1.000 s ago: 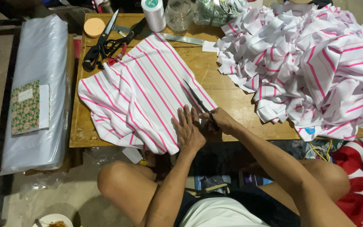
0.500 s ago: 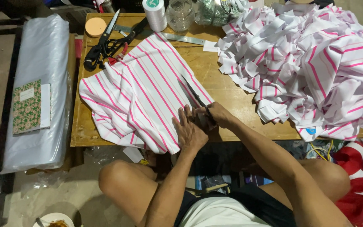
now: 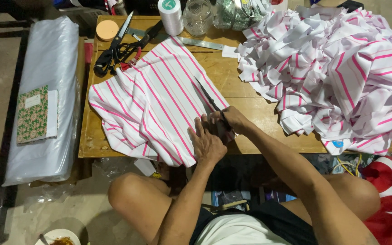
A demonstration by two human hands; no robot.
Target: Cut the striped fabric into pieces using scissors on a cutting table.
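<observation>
pile: heap of striped offcuts (image 3: 336, 72), table's right side
spool: white thread (image 3: 170, 16), far edge
jar: clear glass (image 3: 197, 17), beside spool
notebook: floral cover (image 3: 32, 113), on plastic-wrapped roll (image 3: 46, 90)

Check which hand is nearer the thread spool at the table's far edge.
Right. The right hand grips scissors at the striped cloth's edge, slightly closer to the spool; the left hand presses the cloth nearer the body.
</observation>
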